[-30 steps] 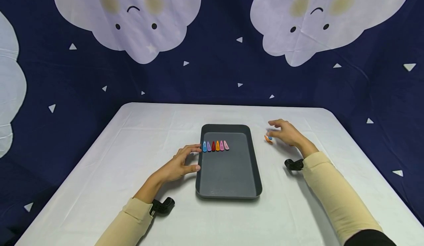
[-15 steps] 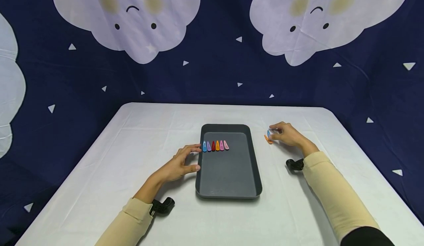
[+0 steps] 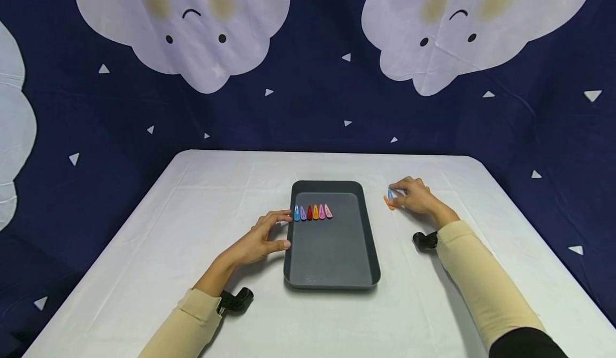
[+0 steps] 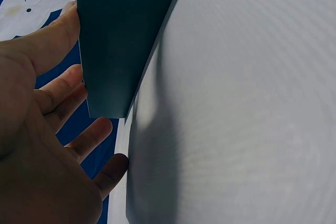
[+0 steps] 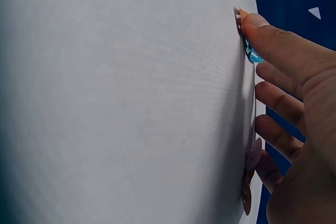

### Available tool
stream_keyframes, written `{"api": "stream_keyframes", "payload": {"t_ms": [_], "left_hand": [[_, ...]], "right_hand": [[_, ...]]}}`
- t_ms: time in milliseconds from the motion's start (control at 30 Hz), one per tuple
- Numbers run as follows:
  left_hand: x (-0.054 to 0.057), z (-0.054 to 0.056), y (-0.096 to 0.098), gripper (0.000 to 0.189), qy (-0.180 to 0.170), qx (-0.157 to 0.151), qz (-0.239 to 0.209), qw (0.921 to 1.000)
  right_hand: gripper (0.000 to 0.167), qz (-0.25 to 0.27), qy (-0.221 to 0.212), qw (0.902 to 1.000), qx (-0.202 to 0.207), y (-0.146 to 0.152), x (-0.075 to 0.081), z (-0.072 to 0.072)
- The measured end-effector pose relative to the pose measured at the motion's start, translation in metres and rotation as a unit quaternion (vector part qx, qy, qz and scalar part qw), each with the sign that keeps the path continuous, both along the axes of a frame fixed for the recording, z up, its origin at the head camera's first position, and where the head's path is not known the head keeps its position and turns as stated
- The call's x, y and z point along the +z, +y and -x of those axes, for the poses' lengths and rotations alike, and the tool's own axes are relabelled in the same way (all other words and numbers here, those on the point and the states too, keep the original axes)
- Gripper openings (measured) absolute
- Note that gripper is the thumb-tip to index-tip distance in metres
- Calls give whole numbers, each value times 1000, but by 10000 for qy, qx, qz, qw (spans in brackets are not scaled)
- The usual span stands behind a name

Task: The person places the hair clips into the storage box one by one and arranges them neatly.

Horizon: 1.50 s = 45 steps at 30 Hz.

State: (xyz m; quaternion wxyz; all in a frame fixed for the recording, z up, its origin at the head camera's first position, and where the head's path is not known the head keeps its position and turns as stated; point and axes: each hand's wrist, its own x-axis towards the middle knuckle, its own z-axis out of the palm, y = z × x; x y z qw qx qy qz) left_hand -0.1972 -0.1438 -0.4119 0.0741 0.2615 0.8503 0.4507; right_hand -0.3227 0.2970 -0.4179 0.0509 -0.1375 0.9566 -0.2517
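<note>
A dark grey tray (image 3: 332,261) lies in the middle of the white table, with a row of several coloured hair clips (image 3: 313,212) across its far part. My left hand (image 3: 276,232) rests against the tray's left wall (image 4: 121,40), thumb and fingers spread and touching it (image 4: 47,129). My right hand (image 3: 409,195) is on the table right of the tray. Its thumb and fingers pinch a blue hair clip (image 3: 390,192) (image 5: 252,53), and an orange clip (image 3: 387,203) (image 5: 240,19) lies just beside it. Under that hand (image 5: 294,103), more reddish clips (image 5: 251,174) lie on the cloth.
A white cloth covers the table (image 3: 192,224). A dark blue backdrop with white clouds (image 3: 192,26) hangs close behind its far edge. A black wrist-camera mount sits at each cuff (image 3: 236,299) (image 3: 424,240).
My right hand has dropped from a spread pose above the loose clips, and its fingers have come together on the blue clip. The left hand and tray have not moved.
</note>
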Motion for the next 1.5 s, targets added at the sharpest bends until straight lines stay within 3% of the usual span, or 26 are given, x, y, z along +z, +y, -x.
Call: {"api": "stream_keyframes", "payload": {"t_ms": [300,1067,1367,1500], "left_hand": [[0,0,0,55,6,33,-18,10000],[-1,0,1,54,-49,65,69,9999],[-1,1,1,54,-46,54,27,10000],[-2,1,1,53,-49,53,23,10000]], "right_hand": [[54,-92,178,9998,6,-1,-2,1],[53,3,170,9997,-155,0,1,0],[54,645,241,9975,146,-4,12,-3],[55,668,395,9966,269,-11,20,-6]]}}
